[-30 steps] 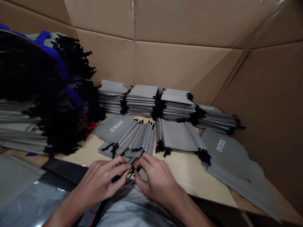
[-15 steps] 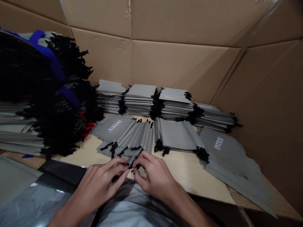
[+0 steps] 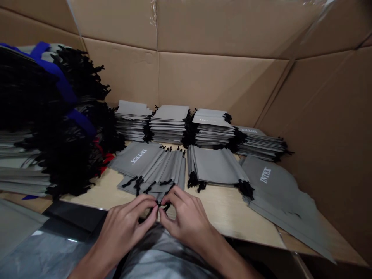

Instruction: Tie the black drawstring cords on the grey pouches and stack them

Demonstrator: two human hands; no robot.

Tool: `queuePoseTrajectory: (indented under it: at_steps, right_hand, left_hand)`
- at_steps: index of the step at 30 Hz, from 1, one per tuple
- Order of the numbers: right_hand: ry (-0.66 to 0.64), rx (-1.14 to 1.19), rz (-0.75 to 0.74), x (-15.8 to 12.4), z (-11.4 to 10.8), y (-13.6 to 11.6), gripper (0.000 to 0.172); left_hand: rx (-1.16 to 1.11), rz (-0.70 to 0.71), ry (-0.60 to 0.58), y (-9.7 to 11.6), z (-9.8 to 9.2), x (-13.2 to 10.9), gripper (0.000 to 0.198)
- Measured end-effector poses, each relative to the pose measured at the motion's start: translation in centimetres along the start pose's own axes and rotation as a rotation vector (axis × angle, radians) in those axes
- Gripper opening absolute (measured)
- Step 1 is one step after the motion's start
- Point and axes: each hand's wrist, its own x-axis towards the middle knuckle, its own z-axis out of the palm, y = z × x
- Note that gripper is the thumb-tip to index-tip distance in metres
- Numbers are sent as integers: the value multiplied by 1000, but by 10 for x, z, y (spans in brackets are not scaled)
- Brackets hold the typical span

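Observation:
Both hands meet at the table's near edge, over the end of a grey drawstring bag. My left hand pinches the bag's black drawstring between thumb and fingertips. Close against it, my right hand pinches the same dark cord from the other side. The fingertips hide most of the cord, so I cannot see whether it is knotted. Just beyond the hands lies a fanned pile of grey bags with black cord ends, the leftmost printed INTEX.
Several stacks of grey bags line the cardboard wall. A tall heap of strapped bags rises on the left. Another bag bundle and flat grey INTEX bags lie on the right. Clear plastic is at lower left.
The fingertips have shifted slightly on the cord and my right thumb and fingers have drawn nearer to my left. The view has turned a little; the bags stay in place.

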Motion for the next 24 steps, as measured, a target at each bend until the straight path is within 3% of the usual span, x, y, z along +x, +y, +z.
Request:
queuePoseTrajectory:
  at_steps: [8, 16, 24]
  right_hand:
    - [55, -90, 25, -2, 9, -5, 8]
    - [59, -169, 17, -6, 11, -9, 10]
    - [-55, -205, 17, 0, 4, -6, 18]
  left_hand:
    - [-169, -133, -28, -2, 6, -4, 23]
    - [-270, -95, -28, -4, 10, -11, 19]
    - [-244, -24, 11, -6, 9, -9, 20]
